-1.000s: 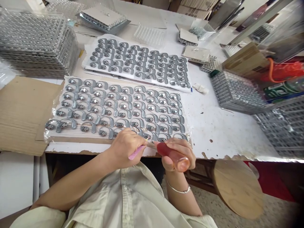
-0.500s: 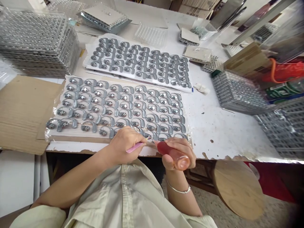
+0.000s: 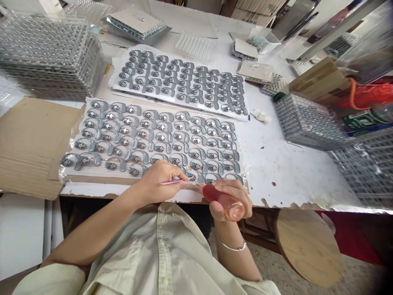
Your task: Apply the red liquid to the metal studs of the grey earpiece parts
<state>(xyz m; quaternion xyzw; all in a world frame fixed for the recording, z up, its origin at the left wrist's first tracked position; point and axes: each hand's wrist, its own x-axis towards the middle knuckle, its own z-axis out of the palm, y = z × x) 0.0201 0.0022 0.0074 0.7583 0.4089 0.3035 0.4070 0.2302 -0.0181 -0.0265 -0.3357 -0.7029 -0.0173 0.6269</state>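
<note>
My left hand [image 3: 163, 178] is closed in a pinch around a slim pink-handled tool [image 3: 170, 181]; its dark fine tip points right over the front row of parts. In my right hand [image 3: 233, 192] lies a red-orange squeeze bottle [image 3: 221, 200], tilted with its thin nozzle pointing left, close to the tool's tip. Below both hands is the front edge of a white sheet [image 3: 101, 179] bearing rows of grey hook-shaped parts [image 3: 196, 153], each with a shiny round metal piece. My hands hide some of the front-row parts.
A second sheet of similar grey parts [image 3: 181, 78] lies behind. Stacked clear trays [image 3: 49, 53] stand at left, beside flat cardboard [image 3: 30, 143]. To the right are more filled trays [image 3: 307, 119] and a cardboard box [image 3: 319, 84]. A round wooden stool [image 3: 308, 246] stands below the table edge.
The pink-handled tool has swung to a flatter angle, its rear end raised. My left hand has shifted slightly up and left; my right hand and the bottle have barely moved.
</note>
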